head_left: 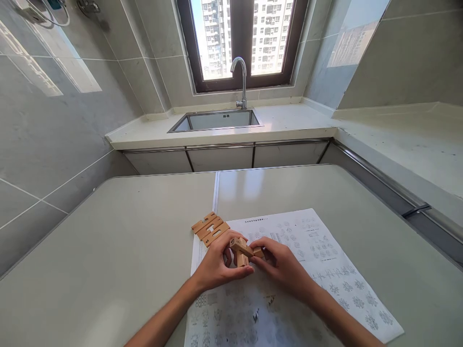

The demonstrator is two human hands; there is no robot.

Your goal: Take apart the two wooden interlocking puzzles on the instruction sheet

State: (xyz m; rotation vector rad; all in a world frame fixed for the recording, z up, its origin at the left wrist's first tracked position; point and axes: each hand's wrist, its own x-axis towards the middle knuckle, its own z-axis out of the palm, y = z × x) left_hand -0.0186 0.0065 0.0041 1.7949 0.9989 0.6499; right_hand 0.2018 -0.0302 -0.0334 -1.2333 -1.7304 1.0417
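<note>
Several interlocked wooden puzzle pieces [241, 250] are held up over the printed sheet, between my two hands. My left hand [220, 262] grips them from the left, its thumb below and its fingers curled behind. From the other side my right hand [278, 260] pinches a wooden piece [258, 252] that touches the assembly; whether it is locked in cannot be made out. Flat notched wooden pieces [211, 228] lie side by side just beyond my left hand, partly on the paper's corner. The instruction sheet [318, 255] carries rows of small printed diagrams, partly covered by my forearms.
The pale table [108, 250] has a seam [216, 193] running away from me. Behind it stands a white counter [289, 118] with a sink [217, 120] and a curved faucet [243, 82] under a window. Tiled walls [72, 120] rise at the left.
</note>
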